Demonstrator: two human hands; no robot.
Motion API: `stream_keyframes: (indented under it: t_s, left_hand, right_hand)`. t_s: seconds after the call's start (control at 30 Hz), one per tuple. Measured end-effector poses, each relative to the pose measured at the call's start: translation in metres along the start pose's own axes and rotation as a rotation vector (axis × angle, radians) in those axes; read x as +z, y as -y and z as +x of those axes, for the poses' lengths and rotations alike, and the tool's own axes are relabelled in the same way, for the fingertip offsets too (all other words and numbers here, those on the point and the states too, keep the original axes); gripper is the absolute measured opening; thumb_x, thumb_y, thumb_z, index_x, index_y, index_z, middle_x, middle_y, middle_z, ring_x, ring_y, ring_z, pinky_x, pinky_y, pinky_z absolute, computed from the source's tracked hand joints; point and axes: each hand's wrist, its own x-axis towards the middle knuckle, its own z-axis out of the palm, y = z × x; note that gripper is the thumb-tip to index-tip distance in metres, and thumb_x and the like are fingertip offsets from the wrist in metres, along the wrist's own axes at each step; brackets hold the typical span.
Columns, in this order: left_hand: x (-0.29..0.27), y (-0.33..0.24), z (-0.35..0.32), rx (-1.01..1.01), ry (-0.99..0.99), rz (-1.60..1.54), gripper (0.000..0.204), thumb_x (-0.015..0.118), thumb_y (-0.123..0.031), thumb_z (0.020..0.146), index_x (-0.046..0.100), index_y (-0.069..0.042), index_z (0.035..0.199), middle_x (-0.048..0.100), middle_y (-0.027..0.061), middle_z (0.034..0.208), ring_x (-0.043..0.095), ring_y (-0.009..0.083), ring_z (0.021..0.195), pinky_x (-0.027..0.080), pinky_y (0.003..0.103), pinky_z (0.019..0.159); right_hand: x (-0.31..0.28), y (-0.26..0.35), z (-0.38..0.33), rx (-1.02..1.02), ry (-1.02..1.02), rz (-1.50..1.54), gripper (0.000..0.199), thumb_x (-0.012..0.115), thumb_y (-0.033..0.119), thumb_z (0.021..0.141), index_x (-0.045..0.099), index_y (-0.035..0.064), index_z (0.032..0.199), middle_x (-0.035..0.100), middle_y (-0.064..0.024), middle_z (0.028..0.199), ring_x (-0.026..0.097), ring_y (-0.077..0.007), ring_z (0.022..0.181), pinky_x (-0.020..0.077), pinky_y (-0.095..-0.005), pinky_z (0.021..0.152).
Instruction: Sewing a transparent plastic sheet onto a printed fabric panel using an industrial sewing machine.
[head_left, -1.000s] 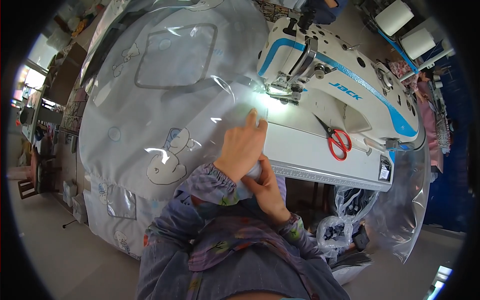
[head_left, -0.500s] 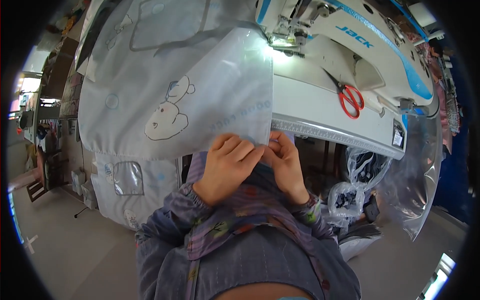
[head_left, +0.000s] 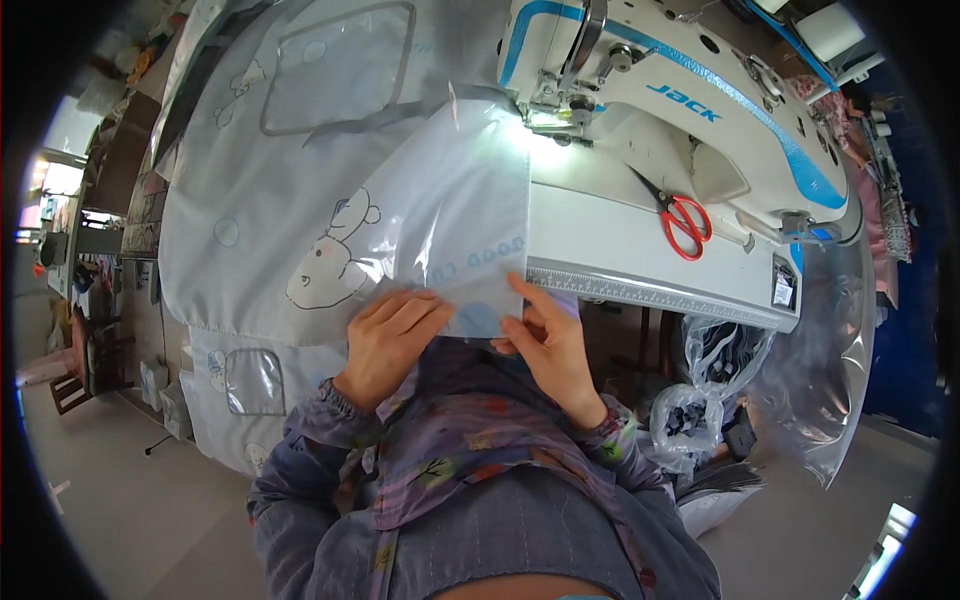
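Observation:
A pale grey printed sheet [head_left: 260, 270] with cartoon animal figures spreads over the left and middle of the work surface. Its far right part runs under the lit needle area of a white and blue sewing machine [head_left: 690, 100]. My left hand [head_left: 393, 345] grips the sheet's near edge, fingers curled on top and the thumb out of sight. At the near right corner, my right hand [head_left: 550, 350] pinches the sheet between thumb and fingers, the index finger lying along its right edge. Between the hands the sheet lies fairly smooth, with a blue round print showing.
Red-handled scissors [head_left: 685, 225] lie on the machine bed, right of the needle. A ruler strip [head_left: 640, 290] follows the bed's near edge. Clear plastic bags [head_left: 690, 400] with dark contents hang below at the right. More printed sheet with a clear window [head_left: 255, 382] drapes down at the left.
My hands, close together before, have moved apart. The left hand has slid left along the near edge, while the right keeps at the corner, slightly lower. The view has shifted a little.

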Motion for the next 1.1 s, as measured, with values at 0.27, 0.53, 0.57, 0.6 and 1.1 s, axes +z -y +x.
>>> stream_keyframes:
  t_s: [0.27,0.53,0.57,0.6,1.1]
  left_hand:
    - [0.002,0.026,0.020,0.120,-0.067,-0.010,0.030,0.069,-0.005,0.070,0.074,-0.007,0.099,0.070,0.0047,0.097,0.069,0.0249,0.095,0.055,0.039,0.083]
    - [0.001,0.014,0.008,0.230,0.022,-0.110,0.035,0.075,-0.008,0.071,0.073,-0.008,0.106,0.068,0.0079,0.100,0.068,0.0269,0.098,0.054,0.038,0.088]
    - [0.003,0.000,0.000,0.225,0.030,-0.116,0.035,0.075,-0.008,0.071,0.073,-0.008,0.106,0.068,0.0079,0.100,0.068,0.0269,0.098,0.054,0.038,0.088]
    - [0.006,-0.016,-0.005,0.002,0.251,-0.310,0.029,0.074,-0.012,0.080,0.072,-0.007,0.108,0.068,0.0078,0.102,0.067,0.0259,0.098,0.053,0.037,0.087]
    - [0.076,-0.071,0.021,-1.113,-0.079,-1.779,0.023,0.065,-0.021,0.100,0.073,-0.003,0.112,0.073,0.0047,0.094,0.068,0.0110,0.085,0.055,0.025,0.078]
  right_hand:
    - [0.002,0.003,0.021,0.009,0.021,0.042,0.052,0.053,-0.004,0.101,0.040,-0.0005,0.151,0.063,-0.0050,0.082,0.069,-0.0128,0.079,0.0597,-0.0265,0.075]
    - [-0.089,0.051,0.035,-0.147,-0.263,-0.854,0.026,0.061,0.012,0.099,0.066,0.0043,0.123,0.073,-0.0116,0.088,0.073,-0.0175,0.081,0.0556,-0.0331,0.072]
    - [-0.132,0.042,0.040,-0.287,-0.531,-1.017,0.024,0.061,0.014,0.099,0.067,0.0040,0.120,0.073,-0.0160,0.094,0.074,-0.0264,0.085,0.0553,-0.0359,0.074]
    - [-0.161,0.056,0.045,-0.358,-0.575,-1.212,0.027,0.058,0.010,0.098,0.064,0.0040,0.124,0.071,-0.0192,0.107,0.070,-0.0358,0.093,0.0548,-0.0402,0.079]
    - [-0.158,0.092,0.034,0.516,0.768,-0.345,0.069,0.078,0.020,0.086,0.044,0.0039,0.143,0.050,0.0013,0.097,0.049,-0.0067,0.087,0.0408,-0.0231,0.075]
